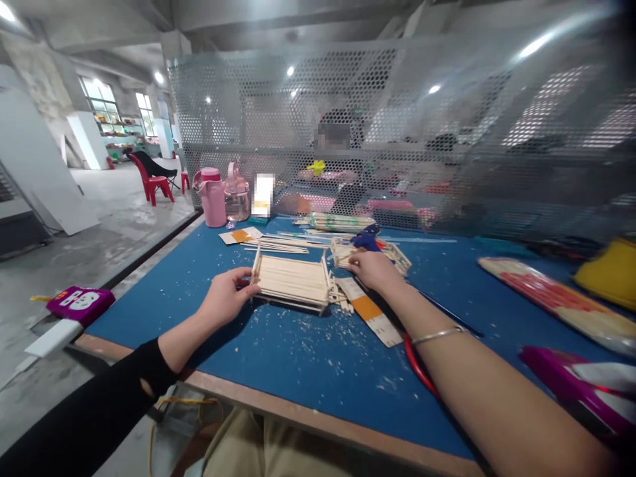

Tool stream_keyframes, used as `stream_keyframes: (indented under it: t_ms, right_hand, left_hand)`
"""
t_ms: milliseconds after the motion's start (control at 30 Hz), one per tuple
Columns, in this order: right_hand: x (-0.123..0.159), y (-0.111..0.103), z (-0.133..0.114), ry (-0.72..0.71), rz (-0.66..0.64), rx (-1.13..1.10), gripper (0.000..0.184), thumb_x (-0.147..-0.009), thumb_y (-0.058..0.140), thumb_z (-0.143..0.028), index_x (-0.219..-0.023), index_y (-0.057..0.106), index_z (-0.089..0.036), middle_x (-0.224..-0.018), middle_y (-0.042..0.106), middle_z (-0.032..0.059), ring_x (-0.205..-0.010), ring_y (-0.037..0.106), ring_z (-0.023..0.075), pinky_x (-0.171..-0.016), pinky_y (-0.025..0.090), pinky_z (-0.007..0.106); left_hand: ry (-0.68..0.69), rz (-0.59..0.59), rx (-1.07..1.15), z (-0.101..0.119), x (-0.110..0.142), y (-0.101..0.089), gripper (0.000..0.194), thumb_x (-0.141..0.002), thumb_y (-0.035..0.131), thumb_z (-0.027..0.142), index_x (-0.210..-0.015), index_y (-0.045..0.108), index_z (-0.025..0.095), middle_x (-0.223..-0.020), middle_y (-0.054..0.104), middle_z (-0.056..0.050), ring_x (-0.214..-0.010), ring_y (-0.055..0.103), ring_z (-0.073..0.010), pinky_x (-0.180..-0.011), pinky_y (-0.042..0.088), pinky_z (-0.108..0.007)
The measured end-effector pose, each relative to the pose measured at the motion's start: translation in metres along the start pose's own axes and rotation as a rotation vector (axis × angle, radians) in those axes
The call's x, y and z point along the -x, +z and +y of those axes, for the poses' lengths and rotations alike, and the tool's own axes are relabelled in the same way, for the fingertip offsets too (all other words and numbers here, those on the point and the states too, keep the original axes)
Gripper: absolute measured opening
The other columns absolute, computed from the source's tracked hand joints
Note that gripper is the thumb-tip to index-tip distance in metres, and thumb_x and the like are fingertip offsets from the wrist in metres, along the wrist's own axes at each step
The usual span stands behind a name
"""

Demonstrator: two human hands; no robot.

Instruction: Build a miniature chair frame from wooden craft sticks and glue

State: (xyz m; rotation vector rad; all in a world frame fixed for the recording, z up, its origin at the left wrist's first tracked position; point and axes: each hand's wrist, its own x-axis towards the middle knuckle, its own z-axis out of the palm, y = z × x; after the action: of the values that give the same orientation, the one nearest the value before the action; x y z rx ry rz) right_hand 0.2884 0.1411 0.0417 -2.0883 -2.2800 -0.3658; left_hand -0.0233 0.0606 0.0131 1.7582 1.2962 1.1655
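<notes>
In the middle of the blue table stands a small rack-like model made of wooden sticks [291, 275], with posts at its corners. My left hand [226, 295] pinches its left end between thumb and fingers. Farther right, my right hand [373, 268] reaches over a second, smaller stick frame [342, 254], fingers closed. Whatever they hold is hidden or too small to make out. Just behind that hand lies a blue glue gun [366, 238], partly covered. Short stick pieces [342, 298] lie by the model's right end, beside a white-and-orange card [370, 310].
Loose long sticks [278, 246] and a bagged stick bundle [340, 222] lie at the back. A pink jug [213, 199] stands at the back left. Power strips [82, 301] sit at both sides. On the right lies a packet [551, 295]. A perforated screen [248, 112] closes the far edge; a person sits behind it.
</notes>
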Motion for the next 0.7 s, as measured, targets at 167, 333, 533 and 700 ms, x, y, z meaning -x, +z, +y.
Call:
stream_keyframes:
  t_ms: [167, 333, 533, 700]
  right_hand:
    - [0.032, -0.023, -0.001, 0.051, -0.032, -0.076, 0.042, -0.085, 0.046, -0.032, -0.12, 0.058, -0.014, -0.108, 0.068, 0.0142, -0.097, 0.063, 0.0269, -0.079, 0.047, 0.034]
    - [0.115, -0.017, -0.006, 0.105, -0.14, -0.018, 0.068, -0.082, 0.043, -0.052, -0.138, 0.038, -0.016, -0.141, 0.042, 0.0162, -0.123, 0.046, 0.0347, -0.092, 0.045, 0.047]
    - [0.144, -0.001, 0.004, 0.232, -0.185, 0.006, 0.063, -0.089, 0.027, -0.047, -0.142, 0.032, -0.012, -0.147, 0.033, 0.0146, -0.134, 0.032, 0.0315, -0.103, 0.035, 0.052]
    - [0.09, -0.027, -0.006, 0.068, -0.144, -0.049, 0.05, -0.09, 0.029, -0.041, -0.121, 0.054, -0.011, -0.125, 0.058, 0.0173, -0.114, 0.055, 0.0297, -0.091, 0.044, 0.039]
  left_hand:
    - [-0.05, 0.031, 0.031, 0.001, 0.004, -0.004, 0.03, -0.071, 0.063, 0.028, -0.096, 0.068, 0.013, -0.085, 0.073, -0.008, -0.073, 0.068, -0.0203, -0.069, 0.052, -0.03]
    - [-0.041, 0.047, 0.02, 0.0, 0.005, -0.008, 0.027, -0.071, 0.061, 0.027, -0.094, 0.069, 0.015, -0.088, 0.073, -0.007, -0.075, 0.068, -0.0205, -0.071, 0.051, -0.031]
    - [0.007, 0.056, 0.029, -0.002, 0.003, -0.003, 0.025, -0.071, 0.06, 0.025, -0.093, 0.068, 0.015, -0.093, 0.072, -0.008, -0.08, 0.067, -0.0203, -0.077, 0.05, -0.033]
    - [0.011, 0.059, -0.021, 0.002, 0.005, 0.001, 0.023, -0.074, 0.058, 0.023, -0.093, 0.067, 0.016, -0.094, 0.072, -0.008, -0.084, 0.066, -0.0203, -0.079, 0.05, -0.033]
